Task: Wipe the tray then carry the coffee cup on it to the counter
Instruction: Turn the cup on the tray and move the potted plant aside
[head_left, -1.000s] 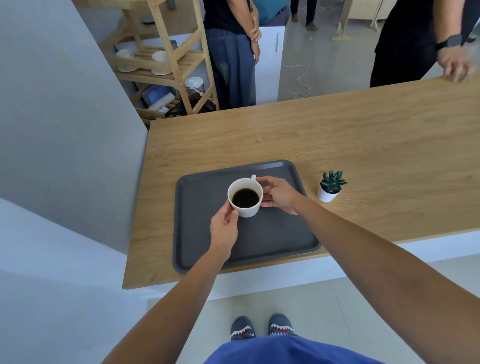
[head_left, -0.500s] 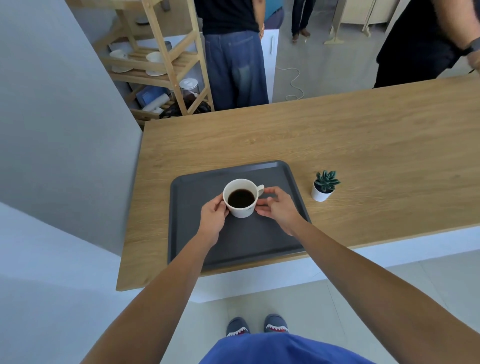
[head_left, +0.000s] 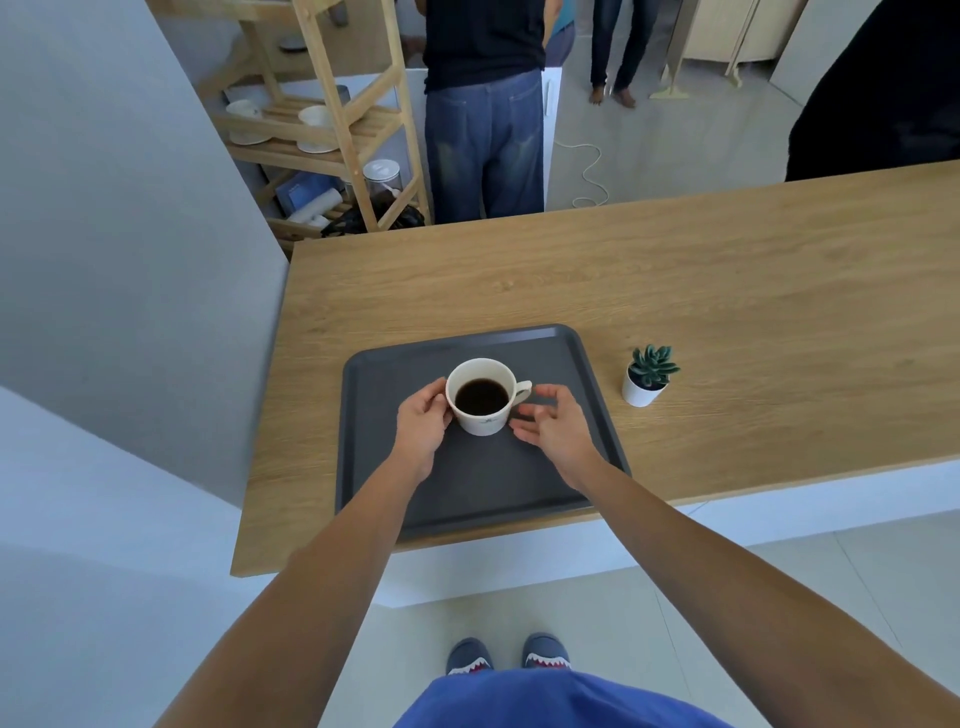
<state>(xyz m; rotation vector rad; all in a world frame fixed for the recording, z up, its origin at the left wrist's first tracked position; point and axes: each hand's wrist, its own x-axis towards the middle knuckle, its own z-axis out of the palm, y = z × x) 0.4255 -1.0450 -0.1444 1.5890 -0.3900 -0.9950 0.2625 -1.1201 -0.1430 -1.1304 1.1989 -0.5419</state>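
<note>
A white coffee cup (head_left: 480, 415) full of black coffee stands on the dark grey tray (head_left: 550, 478), which lies near the front edge of the wooden counter (head_left: 727, 291). My left hand (head_left: 422, 422) rests against the cup's left side, fingers curled around its wall. My right hand (head_left: 555, 427) hovers just right of the cup with fingers spread, a small gap away from the handle, which points right.
A small succulent in a white pot (head_left: 644, 376) stands on the counter right of the tray. A grey wall (head_left: 130, 234) borders the counter's left end. Behind the counter stand a wooden shelf rack (head_left: 337, 130) and several people (head_left: 483, 104).
My right hand has let go of the cup's handle and opened, pulling slightly right. The cup now rests on the tray, with my left hand still against it.
</note>
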